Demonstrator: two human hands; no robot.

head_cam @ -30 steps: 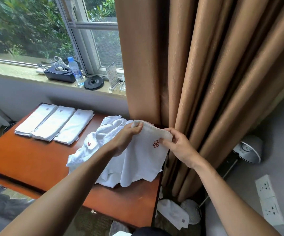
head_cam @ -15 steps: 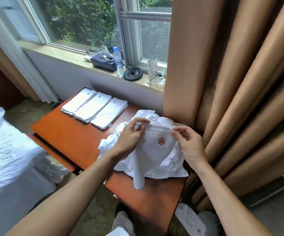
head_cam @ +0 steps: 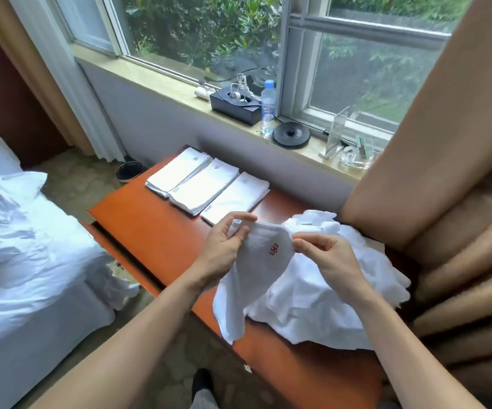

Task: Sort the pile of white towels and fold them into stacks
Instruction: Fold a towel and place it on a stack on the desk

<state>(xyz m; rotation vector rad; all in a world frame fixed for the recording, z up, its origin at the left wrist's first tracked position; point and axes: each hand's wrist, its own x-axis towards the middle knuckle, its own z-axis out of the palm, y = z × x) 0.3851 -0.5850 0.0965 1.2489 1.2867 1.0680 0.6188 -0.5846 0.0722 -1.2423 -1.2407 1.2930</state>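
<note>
Centre of frame: left hand (head_cam: 224, 249) and right hand (head_cam: 327, 261) each pinch the top edge of one towel (head_cam: 256, 278), lifted over the table (head_cam: 150, 231). One loose pile (head_cam: 327, 293) lies at right centre. Three folded stacks (head_cam: 209, 187) sit side by side on the table above the hands, below the sill.

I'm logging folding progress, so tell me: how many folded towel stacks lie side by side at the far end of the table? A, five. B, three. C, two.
B: three folded stacks lie side by side at the far end of the table, while the left hand and right hand pinch another towel beside the loose pile.
</note>
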